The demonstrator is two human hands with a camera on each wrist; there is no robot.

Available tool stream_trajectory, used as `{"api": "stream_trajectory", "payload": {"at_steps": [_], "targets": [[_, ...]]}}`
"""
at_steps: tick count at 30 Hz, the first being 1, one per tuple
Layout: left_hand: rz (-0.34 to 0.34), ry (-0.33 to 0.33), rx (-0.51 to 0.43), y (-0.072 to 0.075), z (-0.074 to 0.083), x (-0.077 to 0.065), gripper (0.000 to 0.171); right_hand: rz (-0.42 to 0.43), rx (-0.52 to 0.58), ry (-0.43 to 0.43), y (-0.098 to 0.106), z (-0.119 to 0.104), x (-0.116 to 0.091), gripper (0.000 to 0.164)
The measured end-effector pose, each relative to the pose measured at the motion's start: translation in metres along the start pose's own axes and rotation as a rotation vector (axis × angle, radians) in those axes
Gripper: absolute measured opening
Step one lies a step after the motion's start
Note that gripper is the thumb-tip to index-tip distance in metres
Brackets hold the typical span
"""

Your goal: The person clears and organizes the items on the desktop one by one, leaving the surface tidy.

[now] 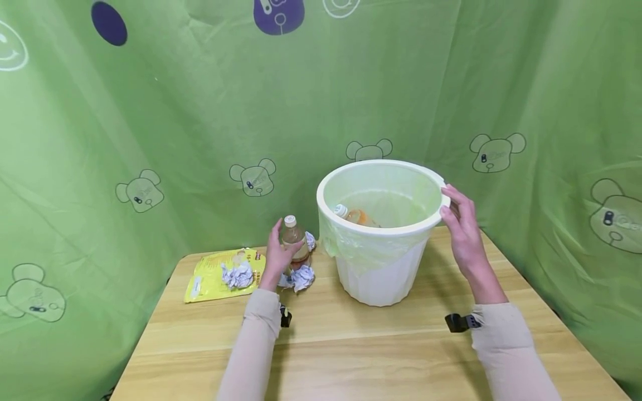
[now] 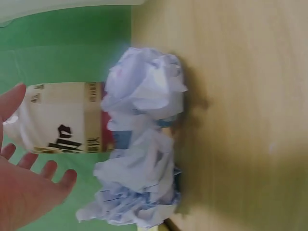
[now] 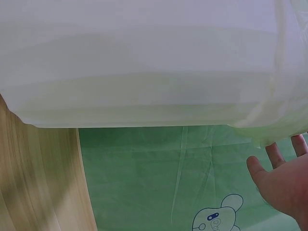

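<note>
In the head view, a clear bottle with a white cap point(image 1: 290, 221) and a cream label point(image 2: 65, 118) stands toward the back of the table. My left hand point(image 1: 278, 253) is at its side, thumb and fingers spread around it; in the left wrist view the fingers point(image 2: 48, 168) stand apart from the label. Crumpled paper balls point(image 1: 302, 278) lie in front of the bottle. My right hand point(image 1: 462, 231) holds the right rim of a white trash can point(image 1: 383, 273), lined with a thin greenish bag point(image 1: 358, 250). Inside the can lies an orange-tinted bottle point(image 1: 360, 217) with a white cap.
On the left of the wooden table point(image 1: 351, 351) lies a flat yellow packet point(image 1: 208, 278) with a crumpled paper ball point(image 1: 238, 275) on it. Another paper ball point(image 1: 310, 241) sits behind the bottle. A green curtain point(image 1: 200, 111) with bear drawings hangs around the table's back and sides.
</note>
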State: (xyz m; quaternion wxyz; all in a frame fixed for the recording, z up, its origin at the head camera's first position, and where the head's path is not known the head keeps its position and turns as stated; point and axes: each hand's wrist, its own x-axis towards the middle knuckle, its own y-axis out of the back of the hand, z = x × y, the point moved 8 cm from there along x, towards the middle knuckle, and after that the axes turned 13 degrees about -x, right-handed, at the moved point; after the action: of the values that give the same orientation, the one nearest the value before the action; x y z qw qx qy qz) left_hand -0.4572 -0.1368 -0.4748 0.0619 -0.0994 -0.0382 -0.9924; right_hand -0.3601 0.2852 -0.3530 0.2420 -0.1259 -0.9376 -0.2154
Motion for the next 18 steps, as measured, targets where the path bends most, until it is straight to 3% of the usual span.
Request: {"api": "stream_trajectory", "payload": {"at_steps": [7, 13, 18], "targets": [[0.031, 0.015, 0.0, 0.0, -0.0078, -0.0058, 0.089, -0.006, 0.02, 0.003, -0.0014, -0.0016, 0.0003, 0.05], [0.008, 0.0, -0.008, -0.0029, -0.0081, -0.0068, 0.075, -0.007, 0.025, 0.006, -0.001, -0.0034, 0.0, 0.05], [-0.005, 0.002, -0.012, -0.0055, -0.0098, -0.0059, 0.074, -0.006, 0.016, 0.003, 0.0007, -0.0033, -0.0003, 0.05]]}}
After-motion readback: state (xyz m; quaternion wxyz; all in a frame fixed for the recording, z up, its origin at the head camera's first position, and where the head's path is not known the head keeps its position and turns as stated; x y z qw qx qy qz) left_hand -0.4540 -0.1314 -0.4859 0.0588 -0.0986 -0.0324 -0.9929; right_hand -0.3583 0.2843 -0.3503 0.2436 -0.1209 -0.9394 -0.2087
